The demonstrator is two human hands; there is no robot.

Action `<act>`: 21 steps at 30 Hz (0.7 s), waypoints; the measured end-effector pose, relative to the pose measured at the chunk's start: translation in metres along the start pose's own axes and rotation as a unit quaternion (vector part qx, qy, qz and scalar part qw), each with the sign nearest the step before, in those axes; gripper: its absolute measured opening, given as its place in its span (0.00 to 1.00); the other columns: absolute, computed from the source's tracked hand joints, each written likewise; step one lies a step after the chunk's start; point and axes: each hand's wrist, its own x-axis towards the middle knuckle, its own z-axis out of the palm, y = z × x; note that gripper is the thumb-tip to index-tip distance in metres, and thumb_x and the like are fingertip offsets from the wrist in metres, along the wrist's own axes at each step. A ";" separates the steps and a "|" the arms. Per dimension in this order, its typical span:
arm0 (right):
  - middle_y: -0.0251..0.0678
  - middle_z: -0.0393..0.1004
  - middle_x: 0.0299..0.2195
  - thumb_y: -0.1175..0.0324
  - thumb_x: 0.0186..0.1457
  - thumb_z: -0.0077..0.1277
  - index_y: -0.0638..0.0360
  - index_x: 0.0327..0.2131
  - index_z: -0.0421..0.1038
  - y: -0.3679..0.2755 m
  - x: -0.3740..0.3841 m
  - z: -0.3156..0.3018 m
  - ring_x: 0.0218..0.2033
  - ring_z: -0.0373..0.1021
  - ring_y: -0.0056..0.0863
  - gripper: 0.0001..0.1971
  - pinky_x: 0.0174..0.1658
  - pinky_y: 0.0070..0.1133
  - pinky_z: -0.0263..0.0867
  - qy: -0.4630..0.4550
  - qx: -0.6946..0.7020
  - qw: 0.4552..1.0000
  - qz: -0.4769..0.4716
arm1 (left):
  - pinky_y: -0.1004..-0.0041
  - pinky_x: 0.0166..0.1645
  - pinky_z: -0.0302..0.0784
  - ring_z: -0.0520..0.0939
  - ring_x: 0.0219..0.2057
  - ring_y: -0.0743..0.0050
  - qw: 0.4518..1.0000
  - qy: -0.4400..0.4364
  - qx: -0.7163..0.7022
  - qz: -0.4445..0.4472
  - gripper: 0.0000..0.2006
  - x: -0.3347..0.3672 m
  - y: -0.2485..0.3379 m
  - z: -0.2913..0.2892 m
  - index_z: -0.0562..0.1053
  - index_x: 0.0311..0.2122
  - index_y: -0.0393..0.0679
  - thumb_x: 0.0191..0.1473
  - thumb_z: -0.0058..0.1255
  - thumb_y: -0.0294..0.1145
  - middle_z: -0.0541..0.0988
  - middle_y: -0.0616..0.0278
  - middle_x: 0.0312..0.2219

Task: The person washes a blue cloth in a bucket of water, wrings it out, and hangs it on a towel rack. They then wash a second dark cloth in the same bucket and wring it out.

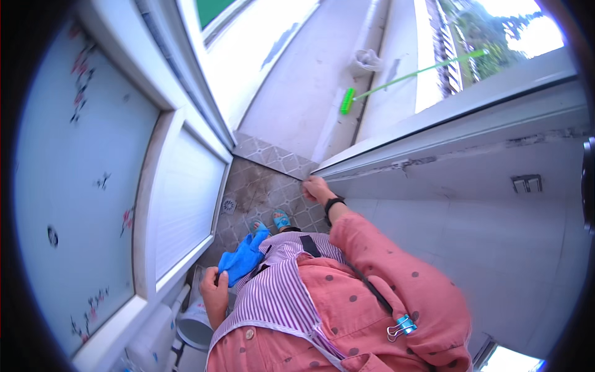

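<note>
Left grip (215,291), with a white-framed door (155,204) to its left and a round pale container (195,332) near it, pinches a blue cloth (242,259) stretching to its right. Blue sandals (281,219) show between the grips. Right grip (317,188) is curled by the end of a white frame (446,124); whether it holds anything, I cannot tell. Well beyond it: a green brush (348,101).

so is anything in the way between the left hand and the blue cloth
Nothing visible: the left hand holds the blue cloth by its near end, and the rest of it extends forward beside the striped apron.
</note>
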 end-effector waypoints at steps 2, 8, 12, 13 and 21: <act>0.36 0.74 0.24 0.66 0.56 0.45 0.60 0.34 0.71 -0.029 0.013 0.006 0.18 0.70 0.25 0.09 0.18 0.25 0.65 -0.005 0.089 0.996 0.004 | 0.74 0.26 0.65 0.67 0.20 0.80 1.000 -0.018 -0.001 -0.024 0.07 0.023 0.004 -0.002 0.70 0.32 0.35 0.52 0.53 0.28 0.69 0.62 0.18; 0.36 0.73 0.31 0.65 0.60 0.43 0.58 0.42 0.68 -0.140 0.043 -0.009 0.26 0.71 0.27 0.10 0.27 0.25 0.70 -0.006 0.277 0.961 -0.006 | 0.72 0.26 0.65 0.67 0.21 0.77 0.995 -0.078 0.041 0.048 0.07 0.098 0.045 0.000 0.70 0.32 0.35 0.52 0.54 0.28 0.69 0.60 0.18; 0.38 0.73 0.32 0.65 0.61 0.42 0.58 0.44 0.67 -0.194 0.090 -0.059 0.27 0.71 0.28 0.11 0.29 0.27 0.70 0.058 0.342 0.938 -0.012 | 0.70 0.27 0.66 0.69 0.21 0.76 0.991 -0.120 0.037 0.040 0.08 0.139 0.078 0.008 0.70 0.31 0.36 0.53 0.53 0.30 0.70 0.58 0.18; 0.39 0.73 0.33 0.64 0.61 0.42 0.58 0.45 0.66 -0.201 0.107 -0.076 0.28 0.72 0.30 0.12 0.29 0.28 0.70 0.075 0.358 0.931 -0.018 | 0.70 0.26 0.66 0.69 0.21 0.76 0.990 -0.123 0.053 0.044 0.08 0.151 0.084 0.012 0.71 0.31 0.36 0.53 0.53 0.30 0.71 0.59 0.18; 0.39 0.72 0.35 0.51 0.60 0.40 0.58 0.47 0.62 -0.178 0.225 -0.207 0.29 0.71 0.30 0.21 0.31 0.30 0.69 0.236 0.582 0.778 0.016 | 0.80 0.24 0.58 0.63 0.20 0.88 0.977 -0.204 0.055 0.001 0.05 0.260 0.168 0.094 0.70 0.31 0.37 0.54 0.53 0.26 0.67 0.72 0.18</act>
